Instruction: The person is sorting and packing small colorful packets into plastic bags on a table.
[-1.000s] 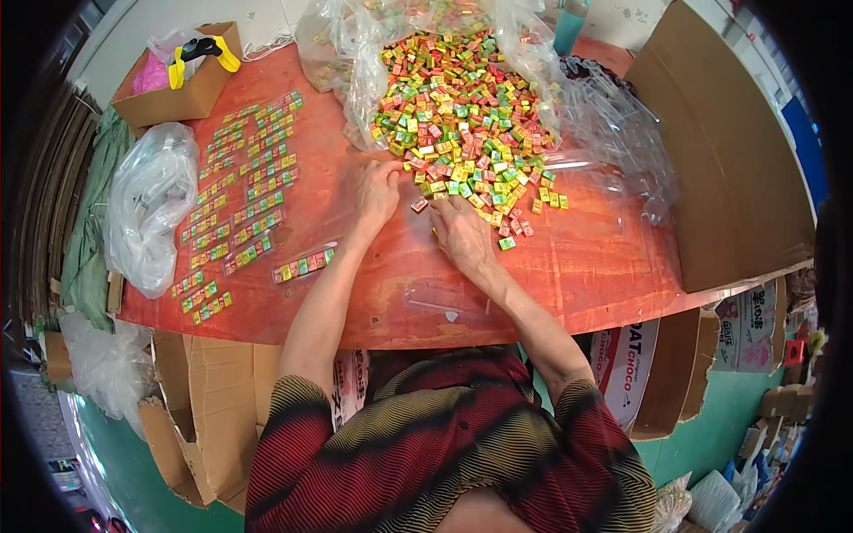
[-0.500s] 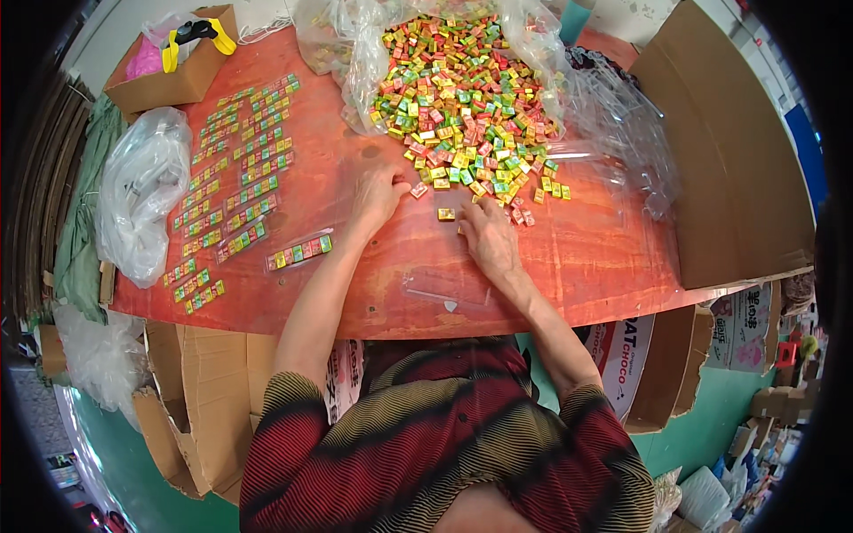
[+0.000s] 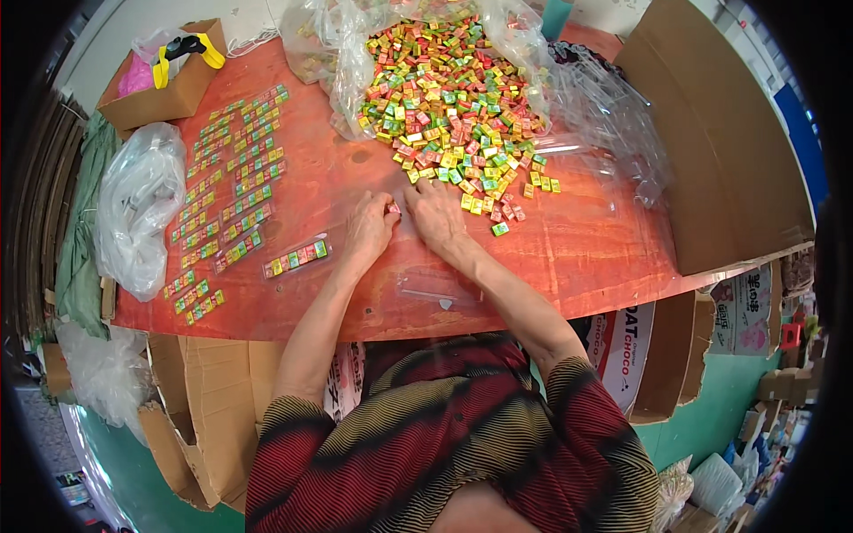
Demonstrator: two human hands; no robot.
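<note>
A large heap of small wrapped blocks (image 3: 453, 98) in red, yellow, green and orange spills toward me from a clear plastic bag. My left hand (image 3: 369, 227) is closed, with a small red block (image 3: 393, 208) pinched at its fingertips. Close beside it, my right hand (image 3: 435, 216) reaches the heap's near left edge. Its fingers are bent together over the tabletop, and whatever lies beneath them is hidden. To the left of my hands, a clear narrow tray (image 3: 296, 258) holds a row of blocks. Several similar filled rows (image 3: 253, 185) lie farther left.
A clear plastic piece (image 3: 435, 295) lies near the red table's (image 3: 569, 258) front edge. Clear plastic trays (image 3: 613, 124) are piled right of the heap, beside a tall cardboard box (image 3: 715, 133). At left are a crumpled plastic bag (image 3: 138, 213) and a small carton (image 3: 164, 93).
My right hand has moved left and slightly up, beside my left hand. The left hand has drawn down toward me with the red block. A green block now lies near the loose red ones.
</note>
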